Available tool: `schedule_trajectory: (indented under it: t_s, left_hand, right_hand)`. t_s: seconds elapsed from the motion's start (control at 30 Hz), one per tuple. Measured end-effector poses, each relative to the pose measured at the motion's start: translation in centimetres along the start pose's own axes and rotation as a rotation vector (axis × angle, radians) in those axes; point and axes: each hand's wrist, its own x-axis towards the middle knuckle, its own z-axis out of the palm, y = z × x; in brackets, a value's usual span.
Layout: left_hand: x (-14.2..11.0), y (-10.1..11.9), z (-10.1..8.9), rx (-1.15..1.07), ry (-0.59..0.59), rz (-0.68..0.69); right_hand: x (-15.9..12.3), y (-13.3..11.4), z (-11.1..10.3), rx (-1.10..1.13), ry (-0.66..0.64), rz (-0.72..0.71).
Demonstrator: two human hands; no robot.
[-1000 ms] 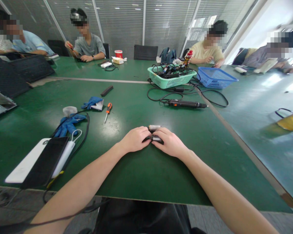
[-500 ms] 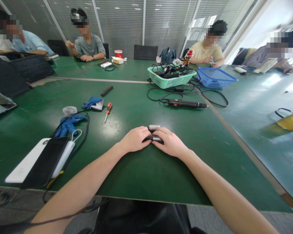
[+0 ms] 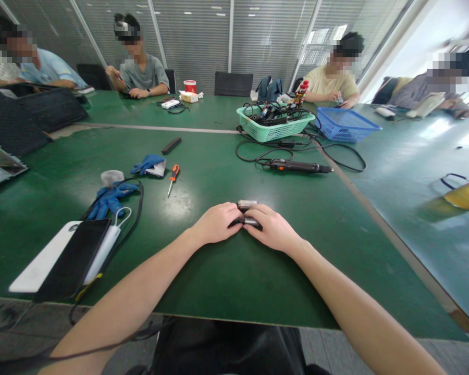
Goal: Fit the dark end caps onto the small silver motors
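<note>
My left hand (image 3: 219, 223) and my right hand (image 3: 272, 227) meet over the green table (image 3: 258, 281), fingers curled closed. Between them is a small black-and-silver part (image 3: 251, 222), gripped from both sides; its exact kind I cannot make out. Just behind it a silver cylindrical piece (image 3: 248, 204) shows past the fingertips. Whether these two pieces are joined is hidden by the fingers. To the left of my left hand lies an orange-handled screwdriver (image 3: 174, 173), with a dark bar-shaped piece (image 3: 171, 146) farther back.
A black electric screwdriver (image 3: 299, 166) with a looped cable lies beyond my right hand. Behind it stand a green basket (image 3: 271, 132) of tools and a blue basket (image 3: 346, 130). At left are blue gloves (image 3: 109, 200), a phone (image 3: 76, 255) and cables. Several people sit around the table.
</note>
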Motion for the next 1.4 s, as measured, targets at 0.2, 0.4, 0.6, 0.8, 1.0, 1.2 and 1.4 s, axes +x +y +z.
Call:
schedule_trajectory:
  t_s: [0.2,0.4,0.6,0.8,1.0,1.2,1.4]
  left_hand:
    - [0.06,0.10,-0.13,-0.006,0.002,0.001]
    - [0.04,-0.03,0.02,-0.009,0.002,0.005]
    - [0.00,-0.01,0.04,-0.008,0.006,0.001]
    - [0.07,0.07,0.03,0.003,0.008,-0.005]
    - [0.12,0.08,0.00,0.000,0.012,-0.003]
    - [0.03,0.09,0.07,0.008,0.018,-0.009]
    - [0.02,0.18,0.05,0.023,0.031,-0.015]
  right_hand:
    - [0.14,-0.04,0.01,-0.003,-0.006,0.000]
    - [0.13,0.04,0.02,-0.001,-0.001,0.006]
    - [0.08,0.14,-0.03,-0.003,-0.007,0.017]
    - [0.04,0.23,-0.05,0.006,-0.009,0.024]
    - [0.03,0.37,0.01,0.002,0.002,0.027]
    - [0.06,0.41,-0.01,-0.002,-0.009,0.035]
    - [-0.05,0.43,-0.06,-0.006,-0.006,0.038]
